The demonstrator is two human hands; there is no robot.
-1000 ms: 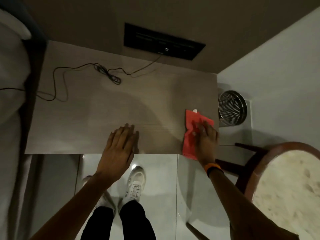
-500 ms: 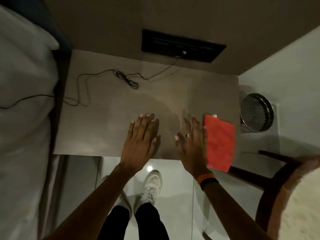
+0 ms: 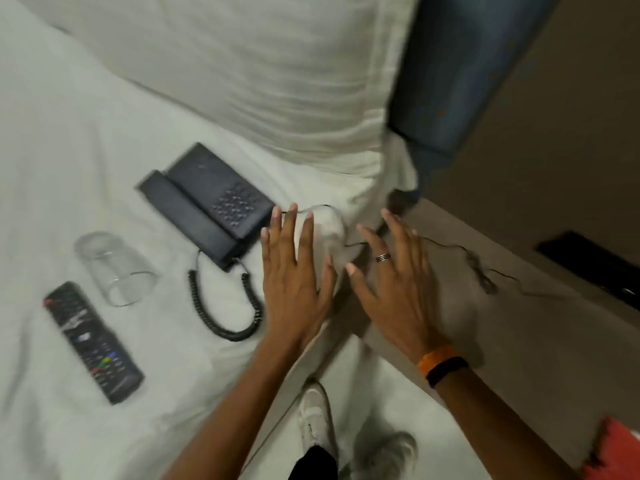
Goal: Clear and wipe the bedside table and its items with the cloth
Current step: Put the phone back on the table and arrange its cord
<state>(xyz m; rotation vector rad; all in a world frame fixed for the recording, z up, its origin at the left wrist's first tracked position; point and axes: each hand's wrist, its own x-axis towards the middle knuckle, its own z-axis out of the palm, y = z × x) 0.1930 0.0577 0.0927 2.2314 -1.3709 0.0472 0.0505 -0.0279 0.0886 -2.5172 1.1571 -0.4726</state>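
My left hand (image 3: 292, 268) hovers open over the bed's edge, just right of a black desk phone (image 3: 204, 202) lying on the white sheet. My right hand (image 3: 394, 271) is open too, fingers spread, above the near-left corner of the brown bedside table (image 3: 519, 327). A clear glass (image 3: 114, 268) lies on its side on the bed, and a black remote (image 3: 93, 342) lies left of it. The red cloth (image 3: 614, 452) rests at the bottom right, away from both hands. A thin black cable (image 3: 478, 268) runs across the table top.
A white pillow (image 3: 259, 74) leans against the blue headboard (image 3: 460, 71). A black wall socket panel (image 3: 588, 261) sits behind the table. The phone's coiled cord (image 3: 221, 306) loops on the sheet. My white shoes (image 3: 318, 420) stand on the pale floor below.
The view has swung left from the table to the bed. My right hand has let go of the red cloth, and both open hands have moved left toward the phone.
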